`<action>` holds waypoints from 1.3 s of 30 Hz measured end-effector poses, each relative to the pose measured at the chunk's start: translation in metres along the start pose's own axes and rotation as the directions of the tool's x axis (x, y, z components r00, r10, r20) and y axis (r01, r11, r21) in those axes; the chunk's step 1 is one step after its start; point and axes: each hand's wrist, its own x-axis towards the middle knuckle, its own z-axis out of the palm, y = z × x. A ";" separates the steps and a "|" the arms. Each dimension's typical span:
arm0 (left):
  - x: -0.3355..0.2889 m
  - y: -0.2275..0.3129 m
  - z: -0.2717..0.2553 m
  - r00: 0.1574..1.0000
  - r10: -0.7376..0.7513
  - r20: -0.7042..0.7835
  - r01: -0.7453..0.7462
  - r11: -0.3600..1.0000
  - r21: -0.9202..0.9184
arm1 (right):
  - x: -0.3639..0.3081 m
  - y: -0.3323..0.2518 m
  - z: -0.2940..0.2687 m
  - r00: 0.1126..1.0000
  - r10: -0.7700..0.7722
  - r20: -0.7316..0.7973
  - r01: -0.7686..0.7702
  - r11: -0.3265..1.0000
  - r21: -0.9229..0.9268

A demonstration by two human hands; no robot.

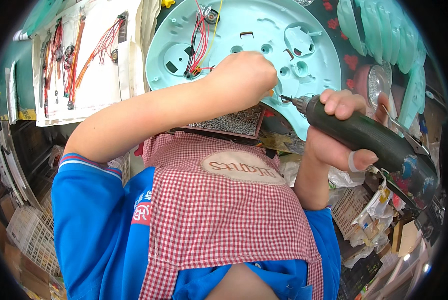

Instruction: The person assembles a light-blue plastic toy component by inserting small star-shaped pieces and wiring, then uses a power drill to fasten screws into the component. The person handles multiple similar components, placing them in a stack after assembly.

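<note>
A curved light-turquoise plastic shell (pixel 329 75) lies before me, its inside with posts and round recesses facing up. My right hand (pixel 341 120) is wrapped round a dark green electric screwdriver (pixel 369 132), whose bit points left at the shell's near edge. Close to that bit, my left hand (pixel 246 75) is closed over the shell. A bit of orange shows under its fingers, but what they hold is hidden. Red, black and yellow wires (pixel 200 40) run across the shell's left part, by a small round speaker (pixel 212 16).
A shallow tray (pixel 260 123) of small screws (pixel 219 124) sits below the shell. Several wired parts (pixel 70 60) lie on a white sheet (pixel 101 90) at left. Stacked turquoise pieces (pixel 384 32) and a pink-rimmed bowl (pixel 374 82) are at right. Plastic baskets (pixel 34 235) stand lower left.
</note>
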 end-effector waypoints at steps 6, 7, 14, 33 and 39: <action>0.007 -0.009 0.004 0.994 0.071 -0.089 -0.074 0.997 -0.035 | -0.006 0.012 0.006 1.000 0.009 -0.015 -0.011 0.997 -0.073; 0.006 -0.009 0.005 0.994 0.059 -0.090 -0.063 0.997 -0.038 | -0.007 0.012 0.007 1.000 0.024 -0.013 -0.025 0.996 -0.091; 0.008 -0.011 0.006 0.997 0.057 -0.052 -0.059 0.998 -0.038 | -0.014 0.018 0.006 0.991 0.129 0.032 -0.117 0.964 -0.238; -0.072 0.021 0.008 0.997 0.002 -0.079 -0.020 0.973 -0.231 | -0.035 -0.013 0.024 0.980 0.166 0.108 -0.186 0.958 0.218; -0.076 0.012 0.017 0.981 0.098 -0.166 -0.121 0.983 -0.135 | -0.025 -0.020 0.024 0.975 0.191 0.116 -0.210 0.960 0.184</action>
